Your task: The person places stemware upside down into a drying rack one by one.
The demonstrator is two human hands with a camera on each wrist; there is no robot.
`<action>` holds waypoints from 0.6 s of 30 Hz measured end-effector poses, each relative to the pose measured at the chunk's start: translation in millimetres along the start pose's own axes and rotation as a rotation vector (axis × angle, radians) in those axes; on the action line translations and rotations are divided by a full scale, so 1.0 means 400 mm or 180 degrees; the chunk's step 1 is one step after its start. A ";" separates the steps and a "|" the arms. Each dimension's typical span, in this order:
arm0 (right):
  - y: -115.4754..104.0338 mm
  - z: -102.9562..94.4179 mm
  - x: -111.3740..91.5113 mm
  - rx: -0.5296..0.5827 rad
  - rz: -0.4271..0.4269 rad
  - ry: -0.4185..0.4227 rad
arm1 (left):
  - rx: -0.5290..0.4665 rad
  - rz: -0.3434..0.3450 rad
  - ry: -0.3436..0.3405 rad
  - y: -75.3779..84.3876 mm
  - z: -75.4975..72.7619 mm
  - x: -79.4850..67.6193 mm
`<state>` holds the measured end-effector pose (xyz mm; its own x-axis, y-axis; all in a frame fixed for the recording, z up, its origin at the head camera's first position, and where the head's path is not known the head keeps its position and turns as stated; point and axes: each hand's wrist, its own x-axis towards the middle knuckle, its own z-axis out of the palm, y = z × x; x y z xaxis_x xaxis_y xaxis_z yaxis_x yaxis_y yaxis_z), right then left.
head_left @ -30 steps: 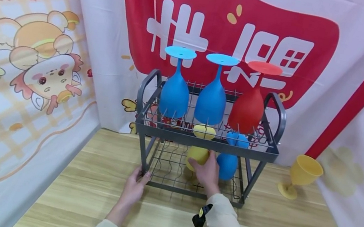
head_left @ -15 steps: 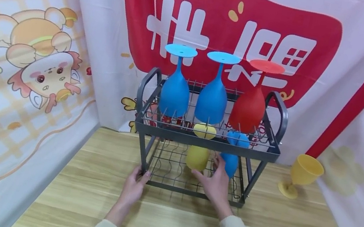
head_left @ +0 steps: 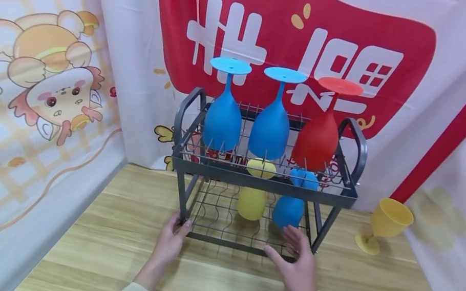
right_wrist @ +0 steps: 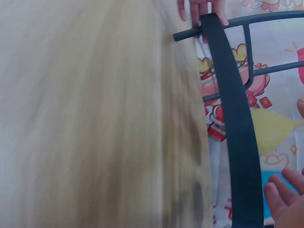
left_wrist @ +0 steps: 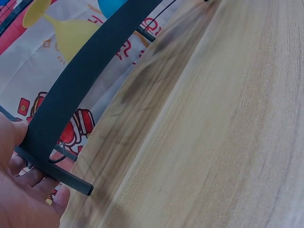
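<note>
A two-tier dark metal rack (head_left: 264, 183) stands on the table. My left hand (head_left: 170, 241) grips its lower front left corner, thumb above and fingers beneath, as the left wrist view shows. My right hand (head_left: 298, 263) is held before the lower front right, thumb and fingers spread, holding nothing. Closest to it is an upside-down blue goblet (head_left: 288, 211) on the lower tier, with an upside-down yellow goblet (head_left: 251, 204) to its left. On the upper tier, also inverted, stand a blue goblet (head_left: 222, 125), another blue goblet (head_left: 269, 134) and a red goblet (head_left: 316, 142).
A yellow goblet (head_left: 390, 219) stands upright on the wooden table (head_left: 208, 287), right of the rack. Printed cloth (head_left: 124, 17) hangs behind and at both sides. Curved handles (head_left: 356, 146) rise at the rack's ends.
My right hand has let go of the lower yellow goblet, then drawn back toward the right and nearer me. My left hand has stayed on the rack's corner.
</note>
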<state>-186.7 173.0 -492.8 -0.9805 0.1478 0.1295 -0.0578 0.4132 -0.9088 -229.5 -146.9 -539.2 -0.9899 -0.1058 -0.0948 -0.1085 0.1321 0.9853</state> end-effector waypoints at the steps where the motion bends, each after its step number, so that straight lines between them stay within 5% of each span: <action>1: 0.007 -0.012 -0.006 -0.0007 -0.0015 0.0024 | -0.0006 0.0003 -0.0003 -0.001 0.000 0.000; 10: 0.069 -0.137 -0.016 -0.0041 0.0245 0.0264 | -0.0001 0.0010 0.0015 -0.006 0.001 0.001; 18: 0.108 -0.230 0.027 0.0045 0.0269 0.0598 | -0.0004 0.0009 0.0008 -0.006 0.000 -0.003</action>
<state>-182.6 275.2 -493.9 -0.9298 0.3469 0.1232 0.0191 0.3798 -0.9249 -228.1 -147.1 -541.3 -0.9899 -0.1080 -0.0916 -0.1055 0.1313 0.9857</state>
